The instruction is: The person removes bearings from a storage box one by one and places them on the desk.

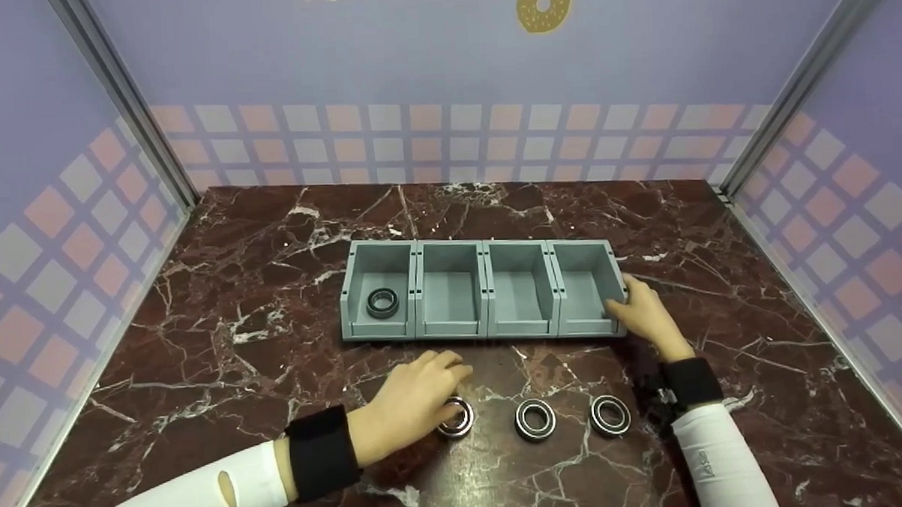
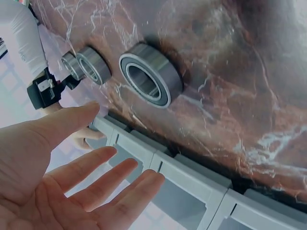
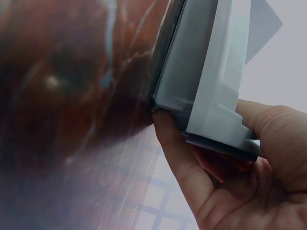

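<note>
My left hand (image 1: 415,397) hovers over the leftmost of three loose metal ball bearings (image 1: 468,424), partly covering it in the head view. In the left wrist view its fingers are spread and fairly straight, with that bearing (image 2: 169,79) lying apart from the fingertips. My right hand (image 1: 647,318) grips the right side wall of the rightmost grey bin (image 1: 588,327), thumb over the inside and fingers along the outside. The right wrist view shows the bin corner (image 3: 218,124) between thumb and fingers.
Four joined grey bins make a row; the leftmost bin (image 1: 379,331) holds a bearing (image 1: 383,313). A middle bearing (image 1: 550,419) and a right bearing (image 1: 595,419) lie on the dark red marbled table (image 1: 239,411). Patterned walls (image 1: 444,66) enclose the sides and back.
</note>
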The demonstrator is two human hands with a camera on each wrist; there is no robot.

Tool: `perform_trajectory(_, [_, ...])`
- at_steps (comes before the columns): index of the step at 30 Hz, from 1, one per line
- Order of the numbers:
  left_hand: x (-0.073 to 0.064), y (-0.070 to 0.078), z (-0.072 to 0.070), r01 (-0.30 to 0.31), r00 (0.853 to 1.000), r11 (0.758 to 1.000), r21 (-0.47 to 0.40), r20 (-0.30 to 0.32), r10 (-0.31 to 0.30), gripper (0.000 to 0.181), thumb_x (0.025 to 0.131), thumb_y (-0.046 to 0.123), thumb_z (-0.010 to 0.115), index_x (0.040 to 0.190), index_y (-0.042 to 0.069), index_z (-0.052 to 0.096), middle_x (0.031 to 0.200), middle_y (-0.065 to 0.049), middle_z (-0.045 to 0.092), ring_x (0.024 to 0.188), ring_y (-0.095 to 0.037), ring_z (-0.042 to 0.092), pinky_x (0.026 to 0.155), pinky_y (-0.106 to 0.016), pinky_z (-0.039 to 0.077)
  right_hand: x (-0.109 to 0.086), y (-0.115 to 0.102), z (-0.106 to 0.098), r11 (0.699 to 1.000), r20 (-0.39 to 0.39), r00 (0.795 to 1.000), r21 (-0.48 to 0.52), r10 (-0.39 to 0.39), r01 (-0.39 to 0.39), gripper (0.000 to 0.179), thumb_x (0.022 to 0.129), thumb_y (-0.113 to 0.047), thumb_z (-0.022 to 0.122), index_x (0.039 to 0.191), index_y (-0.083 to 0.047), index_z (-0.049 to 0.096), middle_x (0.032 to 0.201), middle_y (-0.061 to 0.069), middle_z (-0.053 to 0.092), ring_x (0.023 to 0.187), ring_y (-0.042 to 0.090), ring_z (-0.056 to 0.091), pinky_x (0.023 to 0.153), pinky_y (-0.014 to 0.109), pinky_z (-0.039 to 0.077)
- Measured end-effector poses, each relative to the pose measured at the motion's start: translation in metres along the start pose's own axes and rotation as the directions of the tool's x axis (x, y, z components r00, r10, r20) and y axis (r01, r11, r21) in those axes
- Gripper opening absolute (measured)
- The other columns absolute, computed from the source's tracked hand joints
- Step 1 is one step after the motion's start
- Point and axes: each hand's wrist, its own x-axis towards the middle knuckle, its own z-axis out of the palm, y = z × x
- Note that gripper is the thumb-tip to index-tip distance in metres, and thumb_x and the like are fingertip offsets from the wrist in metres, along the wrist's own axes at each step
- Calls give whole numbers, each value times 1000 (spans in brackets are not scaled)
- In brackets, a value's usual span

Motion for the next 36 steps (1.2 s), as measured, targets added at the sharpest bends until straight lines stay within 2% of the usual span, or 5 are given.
perform_trajectory(12, [0,-8,-9,33,997,999,11,-71,-32,45,83,16,86,124,1,72,123,-14,69,105,-30,67,72,-43,61,0,1,-2,1000,26,1000,-1,4,-4,47,94,-1,59,134,22,49,118,41,63,107,53,65,89,60,52])
perform_trajectory(24, [2,-18,-18,76,994,997,-21,-76,-77,48,84,18,86,127,1,71,125,-15,68,110,-35,66,75,-46,61,-1,0,-2,1000,29,1000,3,-2,1,48,93,0,59,134,22,49,117,40,64,106,53,65,88,60,52])
perform_trajectory(36, [5,-30,-27,109,985,993,-49,-129,-115,49,85,17,86,128,-1,70,123,-17,67,106,-37,66,75,-49,61,-1,0,-1,1000,20,1000,5,-5,5,48,94,0,60,134,23,48,118,41,63,107,54,64,89,61,52])
